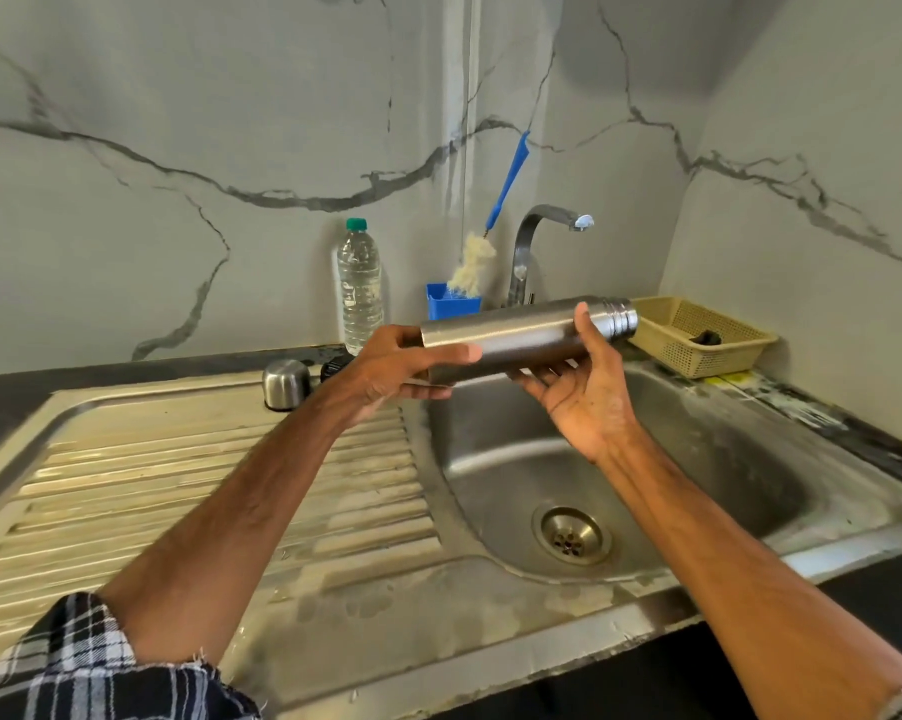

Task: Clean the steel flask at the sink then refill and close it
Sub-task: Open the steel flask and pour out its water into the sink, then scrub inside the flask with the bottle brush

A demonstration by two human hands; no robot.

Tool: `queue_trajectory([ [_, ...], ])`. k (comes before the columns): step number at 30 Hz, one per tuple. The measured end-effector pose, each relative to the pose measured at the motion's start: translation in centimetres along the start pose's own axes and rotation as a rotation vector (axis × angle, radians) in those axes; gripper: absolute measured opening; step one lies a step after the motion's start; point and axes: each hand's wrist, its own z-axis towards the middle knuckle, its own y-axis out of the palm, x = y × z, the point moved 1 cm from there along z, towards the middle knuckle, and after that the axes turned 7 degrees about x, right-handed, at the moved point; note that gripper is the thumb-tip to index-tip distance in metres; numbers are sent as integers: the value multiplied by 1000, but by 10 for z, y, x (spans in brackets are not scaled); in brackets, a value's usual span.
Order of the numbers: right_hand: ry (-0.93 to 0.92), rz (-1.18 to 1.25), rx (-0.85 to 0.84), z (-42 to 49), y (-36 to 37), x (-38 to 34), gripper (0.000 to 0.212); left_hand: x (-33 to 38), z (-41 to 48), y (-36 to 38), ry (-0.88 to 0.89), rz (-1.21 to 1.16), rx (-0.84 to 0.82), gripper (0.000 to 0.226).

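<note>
While the flask [526,330] lay almost level in the air above the back of the sink [698,459], both of the person's hands held it. The left hand [396,371] gripped its base end, with the thumb stretched along the near side and the fingers curled beneath. The right hand [584,392], palm up, cradled it close to the neck, fingers under the body and thumb pressed upright against the near side. The flask's ringed, threaded neck was exposed and pointed toward the sink's right side. Its mouth faced away, so the inside could not be seen.

Low in the sink sat the round drain [572,535]. Behind the sink rose a tap [537,236], its spout turned to the right. Also behind the sink, just left of the tap, a blue holder [451,304] held a brush [490,236] whose blue handle leaned against the marble-patterned wall. Further left behind the sink stood a clear bottle [360,288] with a green lid.

Left of the sink, at the far end of the ribbed drainboard [178,485], a steel cap [286,384] stood dome up, with a small black stopper [334,367] just beside it. At the sink's back right, a tan basket [698,356] held one small dark thing, too small to identify. A plaid sleeve [74,662] covered the left upper arm.
</note>
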Motion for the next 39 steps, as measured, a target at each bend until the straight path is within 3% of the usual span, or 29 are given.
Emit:
queue_trajectory([
  [4,-17,-61,14,-3,-1,1,58,3,1,-14,-21,-286,133,49],
  [7,-45,-97,-36,-10,4,6,47,14,-1,-18,5,-529,213,45],
  [9,-130,-238,-63,-15,6,10,49,20,-1,-20,19,-697,272,51],
  [11,-292,-486,-30,-18,8,14,65,24,-1,-19,22,-817,291,64],
  [13,-491,-668,41,-21,12,19,74,25,-1,-11,2,-830,268,65],
  [16,-784,-829,70,-23,15,24,79,20,-1,12,-48,-666,216,54],
  [19,-904,-936,57,-28,12,30,80,15,-1,29,-93,-619,153,62],
  [24,-761,-1081,-47,-28,14,35,87,14,3,21,-32,-551,231,55],
  [28,-689,-1102,-118,-29,17,36,80,18,5,10,6,-550,302,49],
  [34,-564,-1055,-150,-21,13,44,75,3,5,11,-40,-481,155,46],
  [39,-453,-1066,-235,-18,14,45,79,0,10,2,-45,-513,234,50],
])
